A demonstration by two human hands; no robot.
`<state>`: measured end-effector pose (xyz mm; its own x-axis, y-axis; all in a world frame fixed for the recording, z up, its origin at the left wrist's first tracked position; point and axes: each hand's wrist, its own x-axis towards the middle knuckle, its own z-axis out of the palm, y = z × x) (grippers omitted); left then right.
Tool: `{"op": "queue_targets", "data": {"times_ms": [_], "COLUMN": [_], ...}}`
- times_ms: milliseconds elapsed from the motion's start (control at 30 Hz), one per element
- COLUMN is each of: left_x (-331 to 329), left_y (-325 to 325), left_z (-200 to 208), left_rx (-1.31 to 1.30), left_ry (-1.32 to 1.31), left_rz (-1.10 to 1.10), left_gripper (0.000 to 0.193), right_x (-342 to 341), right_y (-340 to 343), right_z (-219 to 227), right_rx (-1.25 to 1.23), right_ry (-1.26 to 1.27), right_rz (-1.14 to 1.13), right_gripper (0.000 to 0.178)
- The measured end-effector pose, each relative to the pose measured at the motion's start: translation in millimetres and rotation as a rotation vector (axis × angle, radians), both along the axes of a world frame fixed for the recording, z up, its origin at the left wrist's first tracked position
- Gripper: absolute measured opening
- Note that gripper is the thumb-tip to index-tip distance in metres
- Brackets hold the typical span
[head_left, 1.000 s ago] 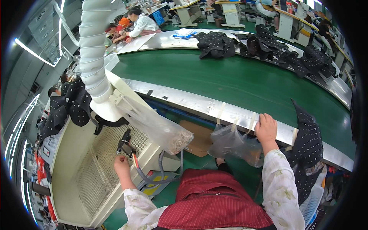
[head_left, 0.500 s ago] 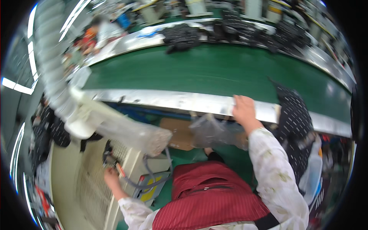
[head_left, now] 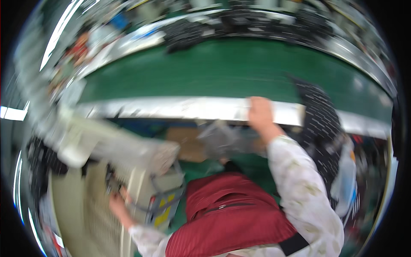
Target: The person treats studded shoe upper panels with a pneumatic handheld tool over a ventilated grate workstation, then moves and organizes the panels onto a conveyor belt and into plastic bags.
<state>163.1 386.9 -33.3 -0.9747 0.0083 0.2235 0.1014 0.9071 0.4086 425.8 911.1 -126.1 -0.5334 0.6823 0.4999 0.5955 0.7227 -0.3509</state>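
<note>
My left hand [head_left: 116, 204] is low at the left, inside the slatted beige cabinet, its fingers closed at a dark hand tool [head_left: 111, 182] with an orange part. Blur hides the tool's exact kind. A grey hose [head_left: 141, 207] curves beside that hand. On the metal table edge [head_left: 192, 107] rests my right hand [head_left: 261, 113], fingers bent over the rim. Just right of it, a black garment with white dashes [head_left: 319, 115] hangs down over the edge.
The beige cabinet [head_left: 70, 205] stands at my left, below a ribbed white duct [head_left: 36, 81]. Behind the edge stretches a green table surface [head_left: 192, 70]; dark garments [head_left: 188, 34] lie along its far side. A clear bag [head_left: 218, 139] hangs underneath, near a cardboard box [head_left: 186, 143].
The whole view has shifted, so most things appear farther left and slightly higher, with more blur. Both hands keep their places, at the tool and on the table edge.
</note>
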Motion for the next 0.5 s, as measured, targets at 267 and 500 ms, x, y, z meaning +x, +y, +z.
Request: {"op": "queue_targets", "data": {"times_ms": [267,500], "left_x": [7.3,2.9], "left_y": [-10.7,-3.6], "left_z": [-5.7,-5.9], "left_rx": [-0.026,-0.064], "left_ry": [0.050,0.078], "left_rz": [0.150,0.166], "left_gripper": [0.016,0.015], "right_x": [10.6,7.0], "right_y": [-13.4,-12.0], "right_z": [23.3,25.3], "right_rx": [0.096,0.055], "right_ry": [-0.203,-0.229], "right_rz": [0.014,0.004], "right_gripper": [0.038,0.040]}}
